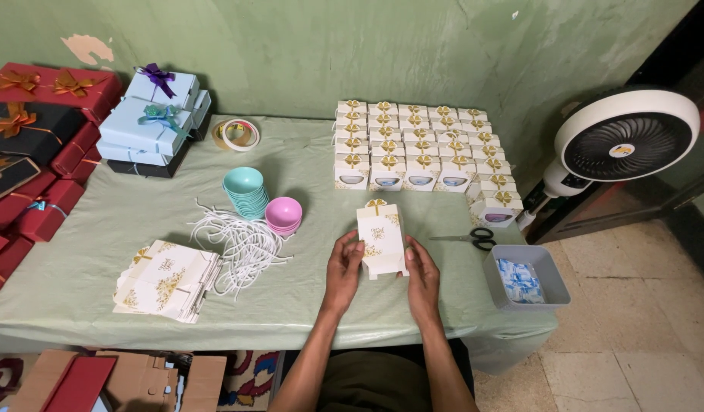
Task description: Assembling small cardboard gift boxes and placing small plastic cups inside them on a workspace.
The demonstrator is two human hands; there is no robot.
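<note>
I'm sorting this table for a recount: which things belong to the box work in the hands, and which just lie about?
In the work: small white gift box held by left hand and right hand; flat box blanks; white cords; stacked bowls; finished boxes.

Lying about: scissors, tape rolls, fan, red boxes.

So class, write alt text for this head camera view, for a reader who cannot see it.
Two bare hands, the left hand and right hand, hold a small white gift box with a gold bow upright on a green-covered table. Rows of finished boxes stand behind it; stacked bowls, white cords, flat boxes and scissors lie around.
</note>
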